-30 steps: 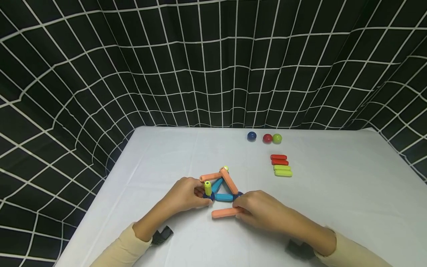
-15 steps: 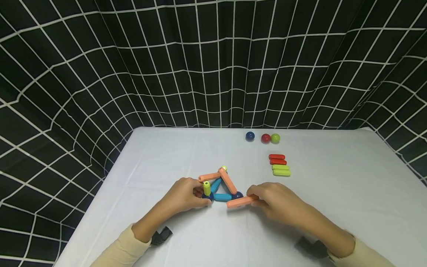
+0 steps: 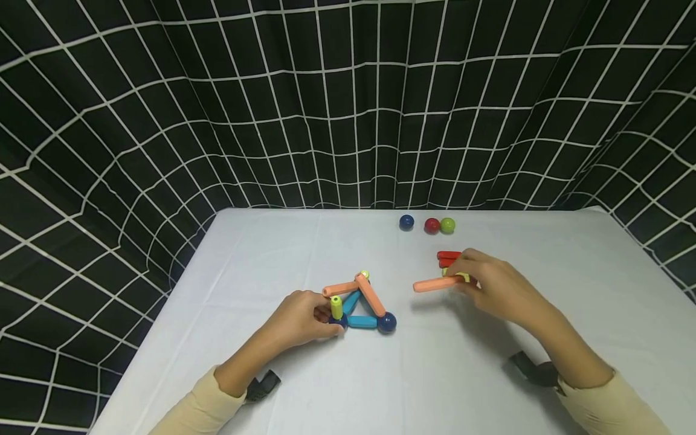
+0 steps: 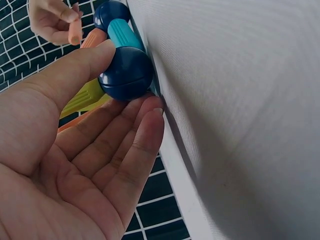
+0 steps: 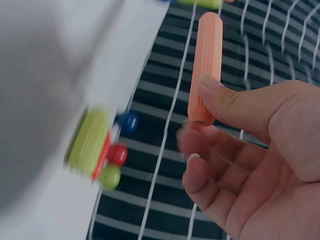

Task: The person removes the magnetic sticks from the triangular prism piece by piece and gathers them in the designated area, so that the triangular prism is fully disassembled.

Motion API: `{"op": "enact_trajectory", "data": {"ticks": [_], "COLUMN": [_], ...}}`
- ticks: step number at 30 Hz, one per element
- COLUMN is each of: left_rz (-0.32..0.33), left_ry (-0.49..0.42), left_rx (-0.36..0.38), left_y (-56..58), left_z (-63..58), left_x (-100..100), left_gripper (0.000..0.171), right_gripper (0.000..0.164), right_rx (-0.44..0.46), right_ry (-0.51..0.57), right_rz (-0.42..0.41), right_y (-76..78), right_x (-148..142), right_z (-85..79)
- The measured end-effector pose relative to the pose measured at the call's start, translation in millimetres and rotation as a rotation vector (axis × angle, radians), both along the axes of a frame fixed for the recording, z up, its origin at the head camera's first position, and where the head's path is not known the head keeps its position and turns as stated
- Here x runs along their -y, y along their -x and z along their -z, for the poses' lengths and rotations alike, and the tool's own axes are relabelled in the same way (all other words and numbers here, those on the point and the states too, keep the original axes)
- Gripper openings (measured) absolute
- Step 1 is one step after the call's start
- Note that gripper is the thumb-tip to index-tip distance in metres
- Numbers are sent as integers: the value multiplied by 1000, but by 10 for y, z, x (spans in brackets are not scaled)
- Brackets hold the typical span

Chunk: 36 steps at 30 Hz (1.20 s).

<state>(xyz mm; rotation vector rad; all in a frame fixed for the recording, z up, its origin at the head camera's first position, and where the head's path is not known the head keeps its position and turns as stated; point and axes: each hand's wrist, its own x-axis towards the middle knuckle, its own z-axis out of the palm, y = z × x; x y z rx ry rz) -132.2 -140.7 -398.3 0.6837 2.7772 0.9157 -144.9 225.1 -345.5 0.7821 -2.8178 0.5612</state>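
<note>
My left hand point(image 3: 306, 317) pinches a dark blue ball point(image 4: 126, 74) at the near left corner of a rod-and-ball structure. A yellow-green rod point(image 3: 336, 307) stands up from that ball. A light blue rod point(image 3: 362, 322) joins it to a second dark blue ball point(image 3: 386, 322); another blue rod point(image 3: 351, 301) runs to the far corner. Two orange rods, one on the left point(image 3: 341, 289) and one on the right point(image 3: 371, 295), meet at the back. My right hand point(image 3: 492, 284) pinches a loose orange rod point(image 5: 206, 67) by one end, above the yellow-green rods on the table.
Two red rods point(image 3: 448, 255) lie beside yellow-green rods point(image 5: 89, 139), partly hidden by the right hand. Farther back sit a blue ball point(image 3: 406, 222), a red ball point(image 3: 432, 225) and a green ball point(image 3: 447, 225). A black gridded curtain point(image 3: 348, 121) surrounds the white table point(image 3: 261, 254).
My right hand has carried the orange rod away from the structure, right and back toward the loose rods. The left hand stays at its ball.
</note>
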Motion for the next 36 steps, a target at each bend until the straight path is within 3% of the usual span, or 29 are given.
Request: {"op": "enact_trajectory", "data": {"ticks": [8, 14, 23, 36], "left_rz": [-5, -5, 0, -4], "left_ry": [8, 11, 8, 17], "left_rx": [1, 8, 1, -4], "left_y": [5, 4, -14, -6], "left_z": [0, -15, -13, 7], "left_x": [13, 6, 3, -3], "left_gripper": [22, 22, 23, 22], "right_gripper": [19, 18, 26, 25], "right_rx": [65, 148, 250, 244], "right_ry": [-17, -40, -49, -35], "right_rz": [219, 318, 451, 490], "right_y": [342, 524, 600, 640], "right_x": [-572, -987, -1202, -1320], "right_z": [64, 194, 317, 439]}}
